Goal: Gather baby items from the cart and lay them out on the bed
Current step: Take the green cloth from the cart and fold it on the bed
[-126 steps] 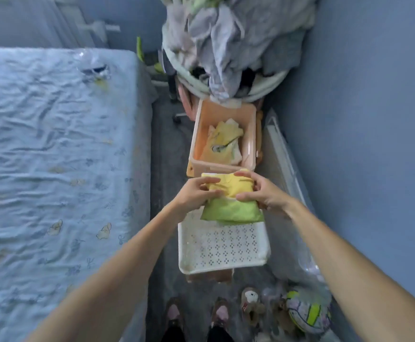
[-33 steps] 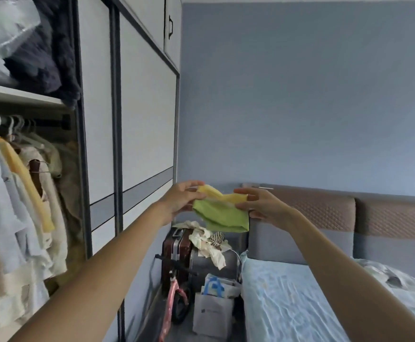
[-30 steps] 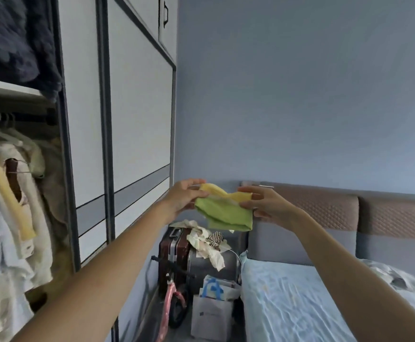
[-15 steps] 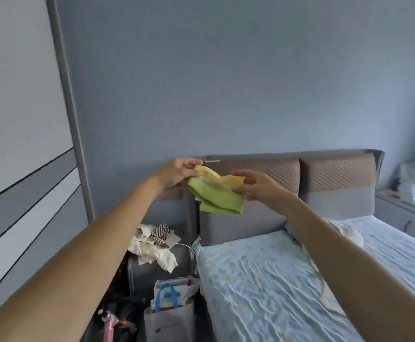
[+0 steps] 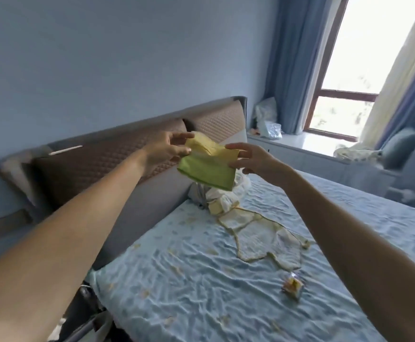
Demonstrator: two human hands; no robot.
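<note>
1. Left hand [image 5: 167,150]: at about 11 o'clock from the frame centre, arm stretched out over the bed edge. Thumb and fingers pinch the left end of the folded cloth bundle.
2. Right hand [image 5: 253,160]: at about 1 o'clock from centre. Its fingers grasp the right end of the same bundle; the thumb lies behind the cloth and how it lies cannot be told.
3. Folded cloth bundle [image 5: 207,167]: a yellow piece on top, a green piece below, held between both hands in the air, above the head end of the bed and in front of the headboard. It touches nothing but the hands.
4. Bed [image 5: 176,280]: light blue patterned sheet, wrinkled, filling the frame from 4 to 8 o'clock.
5. Baby garment [image 5: 263,236]: pale, with yellow edging, spread flat on the sheet at 5 o'clock of the bundle, well below it.
6. Pile of small items [image 5: 222,199]: whitish and yellow pieces heaped against the headboard, directly beneath the bundle and touching the garment's upper end; its parts are too blurred to name.
7. Small packet [image 5: 292,287]: lies on the sheet at 5 o'clock of the garment, just beside its lower hem.
8. Headboard [image 5: 97,161]: brown quilted panels over a grey base, at 9 to 12 o'clock.
9. Window [image 5: 354,77]: at 2 o'clock, flanked by blue curtains [image 5: 290,60].
</note>
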